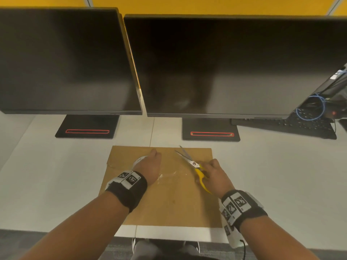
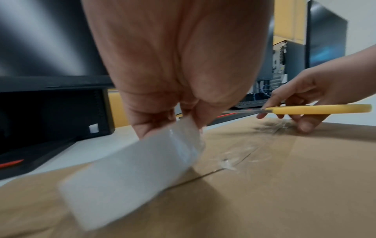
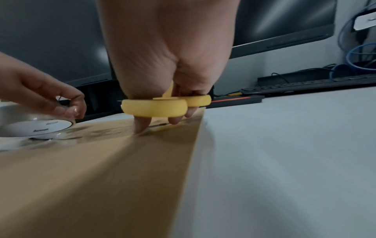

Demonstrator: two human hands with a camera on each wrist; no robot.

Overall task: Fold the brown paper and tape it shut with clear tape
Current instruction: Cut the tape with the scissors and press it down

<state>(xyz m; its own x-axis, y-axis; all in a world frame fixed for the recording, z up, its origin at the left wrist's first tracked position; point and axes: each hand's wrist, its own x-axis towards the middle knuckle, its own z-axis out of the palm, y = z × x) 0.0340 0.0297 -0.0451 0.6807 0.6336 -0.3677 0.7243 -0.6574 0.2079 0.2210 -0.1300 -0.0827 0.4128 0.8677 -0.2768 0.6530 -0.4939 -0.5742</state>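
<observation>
Scissors (image 1: 195, 168) gripped in my right hand (image 1: 216, 175), tape roll (image 2: 130, 173) pinched in my left hand (image 1: 148, 168) over the folded brown paper (image 1: 169, 201) on the bench (image 1: 56, 184), so a sloppy snip could wrinkle the tape or nick the paper.

We're at a white desk (image 1: 56, 175) with a seam running down the middle. Two big black monitors (image 1: 65, 59) sit side by side, both off, each on a flat black stand (image 1: 86, 128) with a red-outlined slot. Behind them the wall (image 1: 187, 4) is bright yellow. Off to our right there's a black keyboard (image 1: 293, 126) shoved partly under the right monitor, plus a loop of blue cable (image 1: 311, 107) and some dark gear behind it. Below the desk edge we can see grey carpet (image 1: 22, 241). Lighting's soft and even, with no hard shadows.
</observation>
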